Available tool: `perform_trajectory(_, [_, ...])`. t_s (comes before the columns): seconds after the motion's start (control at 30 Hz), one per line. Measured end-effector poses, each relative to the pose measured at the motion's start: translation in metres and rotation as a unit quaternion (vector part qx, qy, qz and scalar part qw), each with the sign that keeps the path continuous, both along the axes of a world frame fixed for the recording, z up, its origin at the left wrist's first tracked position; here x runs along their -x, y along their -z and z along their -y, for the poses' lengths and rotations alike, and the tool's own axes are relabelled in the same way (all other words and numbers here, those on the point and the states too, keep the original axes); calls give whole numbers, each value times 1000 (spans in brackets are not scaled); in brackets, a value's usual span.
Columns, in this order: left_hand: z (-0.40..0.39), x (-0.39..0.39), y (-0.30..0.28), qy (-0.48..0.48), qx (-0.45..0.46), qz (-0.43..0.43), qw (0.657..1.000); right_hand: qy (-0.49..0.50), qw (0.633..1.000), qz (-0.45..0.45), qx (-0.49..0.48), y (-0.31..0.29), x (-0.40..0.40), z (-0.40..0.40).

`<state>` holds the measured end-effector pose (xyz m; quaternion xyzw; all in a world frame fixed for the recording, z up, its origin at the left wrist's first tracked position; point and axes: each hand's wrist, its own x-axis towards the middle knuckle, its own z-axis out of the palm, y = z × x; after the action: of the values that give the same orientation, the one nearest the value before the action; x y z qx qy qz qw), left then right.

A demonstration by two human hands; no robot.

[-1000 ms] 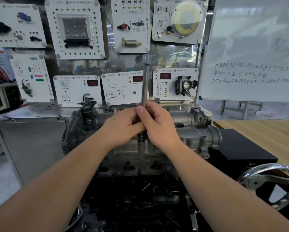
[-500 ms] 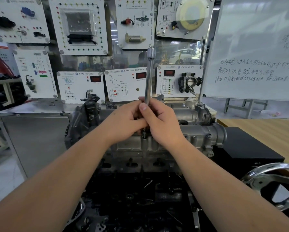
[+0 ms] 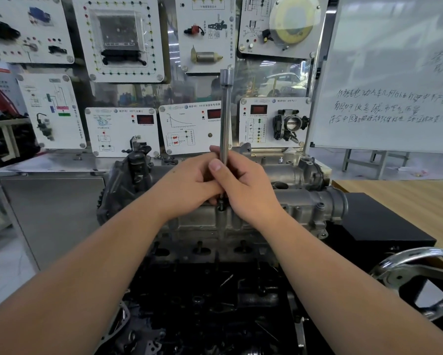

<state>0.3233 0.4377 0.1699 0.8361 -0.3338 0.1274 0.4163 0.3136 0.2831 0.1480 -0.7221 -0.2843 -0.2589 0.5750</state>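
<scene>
Head view: left hand [image 3: 189,183] curls round the lower shaft of the upright extension bar [image 3: 225,111], likely steadying its tip on the cylinder head [image 3: 305,201]; right hand [image 3: 248,185] wraps the same shaft, probably to twirl it.

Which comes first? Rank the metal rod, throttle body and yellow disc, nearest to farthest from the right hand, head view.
1. Metal rod: gripped in the right hand.
2. Throttle body: lower panel, behind and right.
3. Yellow disc: top panel, highest up.
</scene>
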Motion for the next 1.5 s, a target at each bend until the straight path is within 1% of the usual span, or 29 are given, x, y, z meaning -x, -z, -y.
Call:
perform_trajectory(0.13, [1, -1, 2, -16, -13, 1, 1000, 7, 1000, 1, 12, -1, -3, 1])
perform_trajectory(0.33, [-1, 1, -2, 37, -7, -40, 998, 7, 1000, -9, 18, 0, -4, 2])
perform_trajectory(0.47, [-3, 0, -3, 39, 19, -63, 997, -8, 999, -24, 26, 1, -5, 4])
perform_trajectory(0.6, [-3, -2, 0, 15, 7, -24, 1000, -19, 999, -18, 28, 0, -3, 3])
perform_trajectory(0.67, [-1, -1, 0, 2, 5, -1, 1000, -38, 999, -14, 12, -1, -1, 2])
perform_trajectory(0.77, [3, 1, -1, -11, -6, 17, 1000, -28, 999, 3, -24, 0, -2, 1])
perform_trajectory(0.83, [5, 2, -2, -9, -10, 11, 1000, -32, 999, -10, -36, -2, -1, -1])
perform_trajectory(0.93, [3, 2, -3, 12, -12, -11, 1000, -23, 999, -10, -27, -5, 1, -1])
perform_trajectory(1.03, [-2, 2, -4, 31, -12, -28, 999, -57, 997, -33, -31, -6, 4, 0])
perform_trajectory(1.07, [-3, 2, -4, 31, -15, -28, 999, -64, 997, -41, -29, -8, 6, 1])
perform_trajectory(1.17, [-4, 1, -3, 12, -24, -27, 999, -43, 998, -48, -1, -8, 7, 1])
perform_trajectory(1.27, [-1, 2, -3, -9, -13, -18, 1000, -27, 998, -62, 2, -13, 10, -1])
perform_trajectory(1.33, [2, 4, -4, -16, -16, 0, 1000, -3, 998, -60, -13, -26, 12, -4])
perform_trajectory(1.4, [3, 5, -3, -19, -12, 0, 1000, 16, 996, -58, -61, -47, 15, -11])
perform_trajectory(1.43, [2, 5, -2, -27, -12, -1, 1000, 12, 993, -65, -97, -60, 15, -15])
perform_trajectory(1.5, [3, 5, 0, -70, -33, 15, 997, -24, 982, -97, -159, -84, 17, -26])
